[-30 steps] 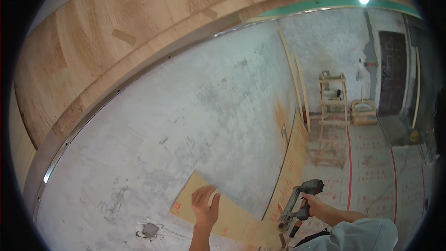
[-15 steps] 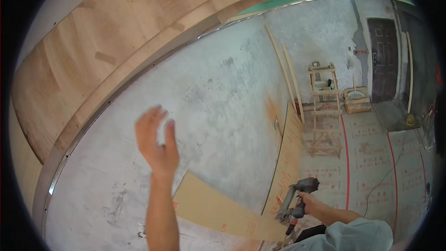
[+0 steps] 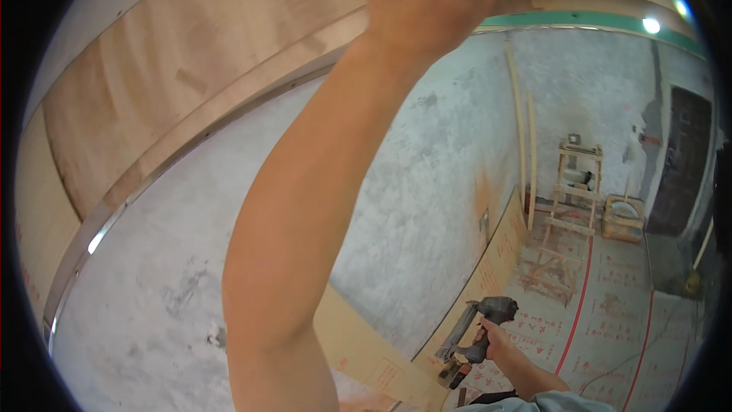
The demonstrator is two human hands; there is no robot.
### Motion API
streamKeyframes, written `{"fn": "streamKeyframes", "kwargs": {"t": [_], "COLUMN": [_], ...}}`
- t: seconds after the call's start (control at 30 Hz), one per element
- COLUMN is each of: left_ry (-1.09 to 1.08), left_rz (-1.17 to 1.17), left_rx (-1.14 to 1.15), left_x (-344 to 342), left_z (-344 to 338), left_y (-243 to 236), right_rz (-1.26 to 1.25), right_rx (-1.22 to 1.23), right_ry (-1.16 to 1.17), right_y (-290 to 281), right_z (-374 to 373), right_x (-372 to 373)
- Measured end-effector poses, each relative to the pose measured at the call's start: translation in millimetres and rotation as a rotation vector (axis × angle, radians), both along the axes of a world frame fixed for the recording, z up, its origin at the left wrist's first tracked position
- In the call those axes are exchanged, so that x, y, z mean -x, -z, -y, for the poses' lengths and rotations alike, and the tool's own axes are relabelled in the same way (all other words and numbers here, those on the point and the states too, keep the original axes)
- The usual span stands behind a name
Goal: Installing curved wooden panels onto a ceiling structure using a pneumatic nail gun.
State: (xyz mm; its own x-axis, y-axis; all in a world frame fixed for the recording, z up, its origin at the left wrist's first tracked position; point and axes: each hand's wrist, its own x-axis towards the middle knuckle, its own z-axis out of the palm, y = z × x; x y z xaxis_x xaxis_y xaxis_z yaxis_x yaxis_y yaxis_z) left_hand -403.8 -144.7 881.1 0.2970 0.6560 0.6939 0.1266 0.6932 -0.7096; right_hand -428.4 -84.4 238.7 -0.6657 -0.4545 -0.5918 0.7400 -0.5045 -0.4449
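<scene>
My left arm reaches up across the middle of the view. My left hand is at the top edge, in front of the plywood panel and the wooden beams overhead. Its thumb sticks out to the right; the other fingers are cut off by the edge of the picture, and nothing shows in the hand. Whether it touches the wood I cannot tell. Low on the right, my right hand grips the handle of a black and grey nail gun. The tool's nose points down to the left, over yellowish boards.
A yellowish board leans low by the grey plastered wall. Further off stand a wooden stepladder, upright wood strips, a box and a dark door. Printed protective sheeting covers the floor.
My left hand has risen from in front of the wall to the overhead woodwork. The view has shifted, so the ladder and door appear further right. The nail gun stays in my right hand.
</scene>
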Motion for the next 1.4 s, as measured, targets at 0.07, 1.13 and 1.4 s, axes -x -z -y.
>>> {"fn": "streamKeyframes", "kwargs": {"t": [0.07,1.13,1.4], "left_ry": [-0.046,-0.409,-0.563], "left_rz": [-0.078,0.102,-0.049], "left_rx": [-0.011,-0.072,-0.056], "left_x": [3.3,-15.2,-40.6], "left_z": [5.7,121.3,170.9], "left_y": [-3.7,17.0,12.6], "right_rz": [0.032,0.119,0.049], "right_rx": [0.088,-0.017,-0.011], "right_ry": [0.015,0.114,0.164], "right_y": [23.4,41.4,49.1], "right_z": [-9.5,-33.9,-39.8], "right_x": [-4.3,-32.9,-27.5]}}
